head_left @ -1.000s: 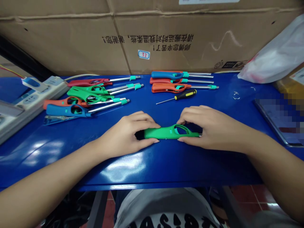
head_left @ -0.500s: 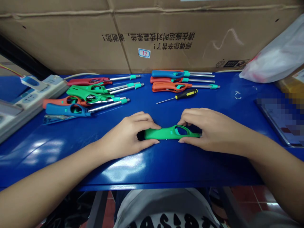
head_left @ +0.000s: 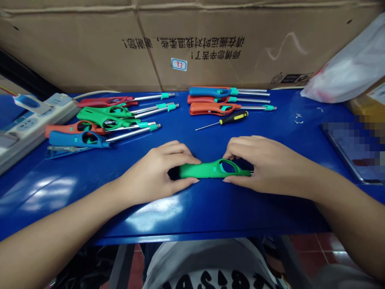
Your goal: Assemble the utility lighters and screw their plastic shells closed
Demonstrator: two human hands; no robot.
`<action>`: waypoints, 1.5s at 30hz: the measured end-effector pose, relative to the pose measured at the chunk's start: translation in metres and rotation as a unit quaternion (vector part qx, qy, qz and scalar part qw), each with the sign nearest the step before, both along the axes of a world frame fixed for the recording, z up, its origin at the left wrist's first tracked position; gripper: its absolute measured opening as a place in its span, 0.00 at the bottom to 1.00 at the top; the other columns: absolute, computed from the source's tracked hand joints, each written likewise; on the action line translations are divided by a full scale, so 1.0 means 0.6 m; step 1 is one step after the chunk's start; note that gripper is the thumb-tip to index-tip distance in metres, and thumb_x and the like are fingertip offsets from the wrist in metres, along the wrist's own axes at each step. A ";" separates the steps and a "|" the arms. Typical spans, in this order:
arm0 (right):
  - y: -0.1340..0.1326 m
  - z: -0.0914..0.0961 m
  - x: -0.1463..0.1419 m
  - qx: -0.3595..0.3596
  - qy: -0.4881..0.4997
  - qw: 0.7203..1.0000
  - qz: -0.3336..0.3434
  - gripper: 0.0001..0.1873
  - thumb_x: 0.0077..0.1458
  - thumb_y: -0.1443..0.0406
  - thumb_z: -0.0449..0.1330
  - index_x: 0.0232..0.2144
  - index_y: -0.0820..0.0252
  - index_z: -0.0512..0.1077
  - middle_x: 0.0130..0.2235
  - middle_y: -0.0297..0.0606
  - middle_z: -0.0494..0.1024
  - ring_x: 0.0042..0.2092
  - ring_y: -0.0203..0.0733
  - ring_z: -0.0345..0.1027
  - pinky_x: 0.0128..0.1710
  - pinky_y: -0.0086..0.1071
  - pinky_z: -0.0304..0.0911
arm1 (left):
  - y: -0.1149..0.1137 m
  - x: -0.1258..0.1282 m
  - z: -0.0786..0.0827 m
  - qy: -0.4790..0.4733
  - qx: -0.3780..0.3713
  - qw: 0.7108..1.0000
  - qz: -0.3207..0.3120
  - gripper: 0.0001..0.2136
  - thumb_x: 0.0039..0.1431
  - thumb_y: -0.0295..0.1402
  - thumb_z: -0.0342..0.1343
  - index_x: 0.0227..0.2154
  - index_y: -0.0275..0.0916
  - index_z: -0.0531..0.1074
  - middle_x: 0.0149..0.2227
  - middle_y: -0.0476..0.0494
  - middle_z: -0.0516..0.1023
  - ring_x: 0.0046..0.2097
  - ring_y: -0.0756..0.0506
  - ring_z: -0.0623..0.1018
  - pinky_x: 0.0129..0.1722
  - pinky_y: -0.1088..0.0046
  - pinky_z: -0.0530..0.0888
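Observation:
A green lighter handle (head_left: 207, 169) lies flat on the blue table (head_left: 210, 204) in front of me. My left hand (head_left: 158, 170) is closed round its left end, thumb below and fingers above. My right hand (head_left: 264, 162) is closed round its right end, by the trigger opening; a bit of metal tube shows at the palm. Both hands rest on the table.
A heap of several long-nosed lighters (head_left: 102, 120) lies at the left, three more lighters (head_left: 222, 100) at the back centre. A black and yellow screwdriver (head_left: 228, 119) lies before them. A power strip (head_left: 27, 120) sits far left, a plastic bag (head_left: 349, 72) far right, cardboard boxes (head_left: 192, 40) behind.
The hands and the green handle keep their grip and place. The view has shifted slightly, so everything sits a little lower left.

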State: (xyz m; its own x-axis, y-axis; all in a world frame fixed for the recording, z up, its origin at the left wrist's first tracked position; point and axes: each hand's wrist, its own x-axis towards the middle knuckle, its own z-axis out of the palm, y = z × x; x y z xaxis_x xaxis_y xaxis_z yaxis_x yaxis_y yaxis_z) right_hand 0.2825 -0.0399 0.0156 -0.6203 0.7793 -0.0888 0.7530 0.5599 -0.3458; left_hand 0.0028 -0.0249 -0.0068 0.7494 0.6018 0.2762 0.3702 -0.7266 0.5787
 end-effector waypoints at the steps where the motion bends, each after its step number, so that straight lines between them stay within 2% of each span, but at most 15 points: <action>1: 0.000 -0.001 0.000 -0.002 0.001 1.000 0.001 0.14 0.58 0.53 0.65 0.39 0.54 0.72 0.40 0.35 0.77 0.42 0.47 0.70 0.42 0.40 0.58 | 0.000 0.000 -0.001 0.002 -0.001 1.000 0.002 0.11 0.61 0.30 0.65 0.47 0.37 0.79 0.42 0.42 0.80 0.44 0.45 0.79 0.46 0.67 0.77; 7: -0.001 -0.003 -0.001 -0.021 0.002 1.000 -0.009 0.14 0.57 0.52 0.66 0.39 0.54 0.72 0.39 0.35 0.77 0.40 0.46 0.70 0.40 0.39 0.58 | -0.002 0.001 -0.002 0.016 -0.002 1.000 0.005 0.11 0.61 0.30 0.65 0.46 0.37 0.79 0.42 0.43 0.80 0.44 0.45 0.79 0.45 0.68 0.77; 13: 0.000 -0.004 -0.003 0.004 -0.010 1.000 -0.012 0.11 0.60 0.55 0.63 0.42 0.54 0.74 0.42 0.36 0.78 0.41 0.47 0.72 0.39 0.39 0.60 | 0.001 -0.004 0.001 0.073 0.062 0.995 -0.009 0.11 0.67 0.33 0.59 0.49 0.36 0.77 0.44 0.40 0.80 0.45 0.42 0.79 0.46 0.65 0.77; 17: 0.009 -0.003 0.009 0.008 0.001 1.000 -0.012 0.12 0.60 0.58 0.63 0.45 0.53 0.75 0.44 0.37 0.78 0.41 0.46 0.72 0.38 0.37 0.61 | 0.010 -0.010 -0.001 0.073 0.076 0.994 0.000 0.11 0.67 0.33 0.59 0.49 0.35 0.77 0.45 0.40 0.81 0.46 0.42 0.78 0.47 0.65 0.77; 21: 0.023 0.001 0.029 0.025 0.005 1.000 0.015 0.09 0.57 0.60 0.64 0.41 0.55 0.76 0.41 0.38 0.79 0.41 0.47 0.72 0.41 0.38 0.62 | 0.017 -0.013 0.000 0.047 0.065 0.997 0.014 0.11 0.66 0.32 0.60 0.48 0.35 0.78 0.45 0.41 0.81 0.46 0.44 0.79 0.49 0.67 0.77; 25: 0.030 0.003 0.042 0.023 0.019 0.998 0.052 0.05 0.61 0.62 0.61 0.37 0.56 0.76 0.39 0.38 0.79 0.41 0.45 0.72 0.42 0.38 0.63 | 0.020 -0.014 0.003 0.025 0.049 0.998 0.028 0.11 0.64 0.33 0.62 0.47 0.37 0.79 0.45 0.42 0.81 0.46 0.45 0.80 0.49 0.69 0.77; 37: 0.027 0.005 0.037 0.015 0.030 0.998 0.049 0.06 0.63 0.64 0.60 0.35 0.57 0.76 0.37 0.38 0.79 0.39 0.44 0.71 0.39 0.38 0.63 | 0.024 -0.022 0.007 0.051 0.037 0.997 0.033 0.12 0.61 0.36 0.66 0.46 0.38 0.80 0.44 0.43 0.81 0.45 0.44 0.80 0.49 0.68 0.76; 45: 0.026 0.005 0.035 0.015 0.021 0.999 0.031 0.06 0.62 0.63 0.61 0.33 0.56 0.76 0.36 0.37 0.79 0.38 0.44 0.71 0.38 0.37 0.62 | 0.021 -0.016 0.004 0.043 -0.009 0.997 0.070 0.12 0.59 0.35 0.67 0.45 0.39 0.80 0.41 0.46 0.80 0.42 0.46 0.79 0.42 0.70 0.75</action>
State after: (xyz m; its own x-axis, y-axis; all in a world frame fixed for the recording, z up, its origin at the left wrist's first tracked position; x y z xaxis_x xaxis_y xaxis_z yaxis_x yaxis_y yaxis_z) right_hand 0.3038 -0.0242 0.0184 -0.6700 0.7414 -0.0377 0.7016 0.6158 -0.3585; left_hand -0.0066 -0.0120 -0.0042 0.6776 0.7068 0.2030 0.5163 -0.6538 0.5532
